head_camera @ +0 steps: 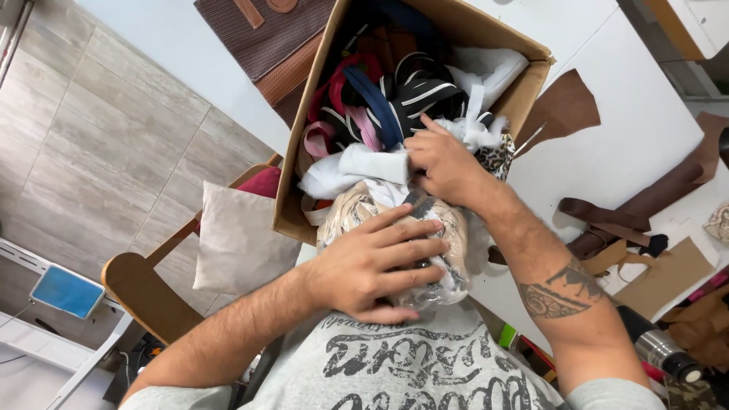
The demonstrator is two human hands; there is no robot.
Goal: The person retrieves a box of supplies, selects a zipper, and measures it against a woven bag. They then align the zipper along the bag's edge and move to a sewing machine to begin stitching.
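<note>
Left hand: the left hand (372,266) lies flat, fingers spread, pressing a clear crinkly plastic bag of pale fabric (395,228) against the chest. Nothing pinched here; the grip is open, palm down on the bag.
Right hand: the right hand (444,163) is up at 12 o'clock from the left, fingers curled into white cloth scraps (364,163) at the box's near edge. Grip closed on the cloth, as far as the knuckles let me see.
Box: an open brown cardboard box (292,193), tipped toward the person, stuffed with a tangle of striped, pink and navy straps (380,95).
Bag's place: at the box's 6 o'clock rim, touching it, half on the box and half on the body.
Around: white tabletop (630,137) at 3 o'clock, with brown leather offcuts (566,106) lying on it; a beige cushion (235,239) on a wooden chair (133,292) at 9 o'clock.
Doing it well: my read is that the flat palm should keep steady pressure so the slippery bag doesn't slide, while the right hand pulls the cloth free slowly, keeping the straps from snagging and spilling over the rim.
</note>
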